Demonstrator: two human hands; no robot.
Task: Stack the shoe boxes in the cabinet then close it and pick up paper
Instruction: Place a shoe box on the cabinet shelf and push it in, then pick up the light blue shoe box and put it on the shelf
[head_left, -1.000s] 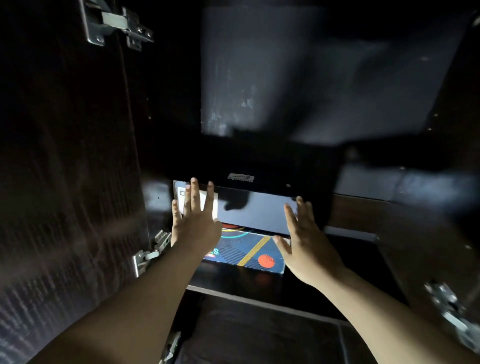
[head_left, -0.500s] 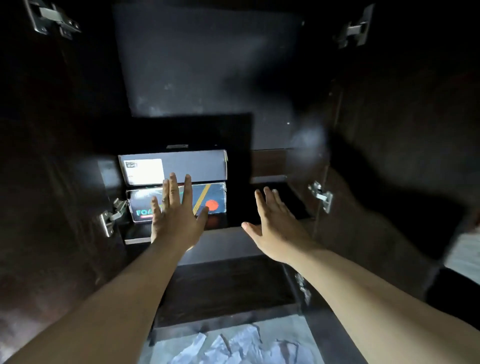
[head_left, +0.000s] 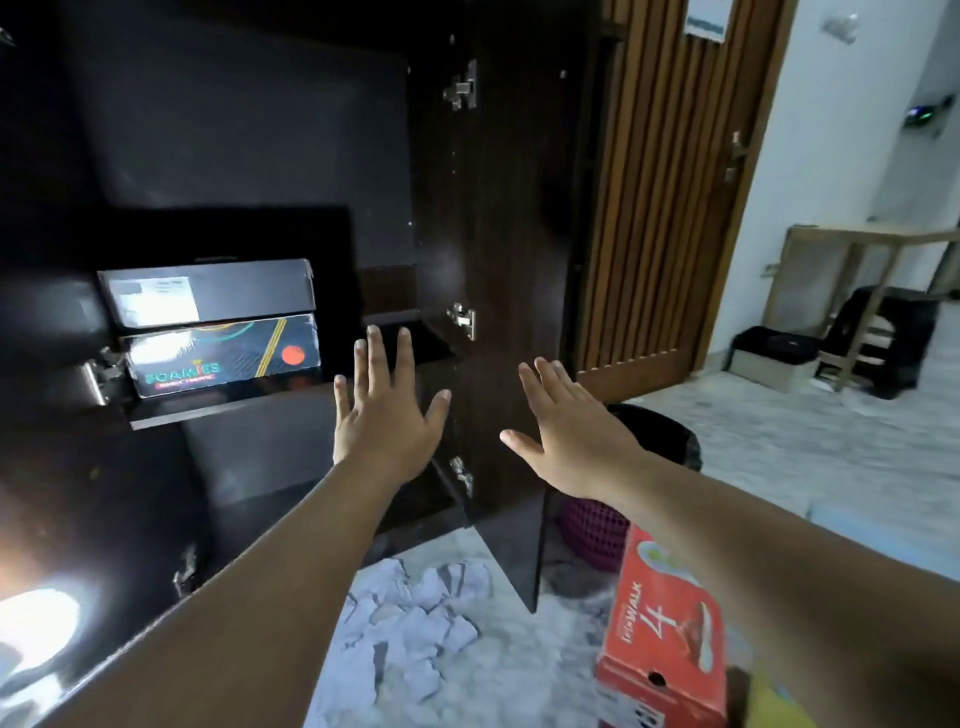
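Both hands, left hand (head_left: 387, 415) and right hand (head_left: 563, 431), spread empty before the cabinet (head_left: 234, 156); red shoe box (head_left: 662, 634) on the floor risks being forgotten.

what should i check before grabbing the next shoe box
1. Left hand free: ok, open, holding nothing.
2. Right hand free: ok, open.
3. Stack square: ok, black box sits flat on the Foamies box.
4. Red box within reach: ok, on the floor under the right forearm.
5. Cabinet door open: ok.
6. Room above the stack: ok, dark gap over the black box.
7. Paper underfoot: not ok, crumpled by the cabinet.
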